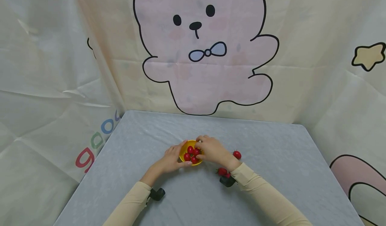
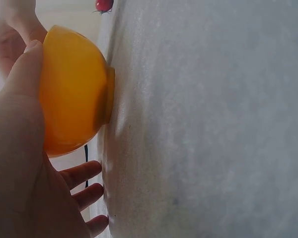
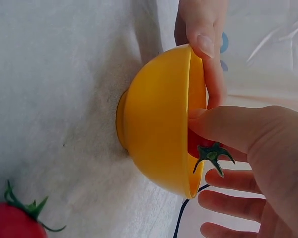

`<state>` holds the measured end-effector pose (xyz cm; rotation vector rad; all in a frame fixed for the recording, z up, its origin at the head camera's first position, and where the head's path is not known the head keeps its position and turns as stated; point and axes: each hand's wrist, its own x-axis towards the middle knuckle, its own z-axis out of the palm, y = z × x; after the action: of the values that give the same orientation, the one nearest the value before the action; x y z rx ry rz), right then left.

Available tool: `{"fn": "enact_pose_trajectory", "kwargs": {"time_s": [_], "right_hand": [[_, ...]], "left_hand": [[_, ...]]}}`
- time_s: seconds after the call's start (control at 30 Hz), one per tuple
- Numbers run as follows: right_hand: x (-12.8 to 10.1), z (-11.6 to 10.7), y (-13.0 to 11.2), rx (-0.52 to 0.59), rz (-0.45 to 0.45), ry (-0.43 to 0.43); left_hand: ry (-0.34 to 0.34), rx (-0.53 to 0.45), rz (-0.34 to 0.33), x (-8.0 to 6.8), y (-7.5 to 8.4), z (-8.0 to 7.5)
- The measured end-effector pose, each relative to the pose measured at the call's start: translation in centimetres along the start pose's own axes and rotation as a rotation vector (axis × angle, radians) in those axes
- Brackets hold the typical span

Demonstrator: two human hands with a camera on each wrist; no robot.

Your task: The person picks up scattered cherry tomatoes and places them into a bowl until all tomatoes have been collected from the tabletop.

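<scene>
A small yellow bowl (image 1: 182, 152) stands on the grey table (image 1: 271, 185) and holds several red cherry tomatoes (image 1: 190, 149). My left hand (image 1: 172, 159) grips the bowl's left side, thumb along its wall (image 2: 72, 94) and a finger over the far rim. My right hand (image 1: 212, 149) reaches in from the right. In the right wrist view its thumb (image 3: 228, 126) and fingers pinch a tomato (image 3: 194, 144) with a green stalk just inside the bowl (image 3: 154, 119).
Two loose tomatoes lie right of the bowl, one (image 1: 237, 154) beside my right hand and one (image 1: 222, 171) by my right wrist. A printed cloth backdrop (image 1: 205, 51) hangs behind and around the table. The table's edges run left, right and far.
</scene>
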<state>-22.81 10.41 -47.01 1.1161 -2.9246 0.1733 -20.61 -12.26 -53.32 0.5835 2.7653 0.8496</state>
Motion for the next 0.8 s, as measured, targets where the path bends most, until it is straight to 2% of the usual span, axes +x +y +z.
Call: {"fn": "enact_pose_trajectory", "kwargs": {"time_s": [0.47, 0.8], "right_hand": [[0.16, -0.23, -0.20, 0.029, -0.007, -0.005], [-0.66, -0.65, 0.15, 0.075, 0.041, -0.001]], "left_hand": [[-0.002, 0.002, 0.000, 0.02, 0.00, 0.03], [0.004, -0.001, -0.001, 0.05, 0.05, 0.10]]}}
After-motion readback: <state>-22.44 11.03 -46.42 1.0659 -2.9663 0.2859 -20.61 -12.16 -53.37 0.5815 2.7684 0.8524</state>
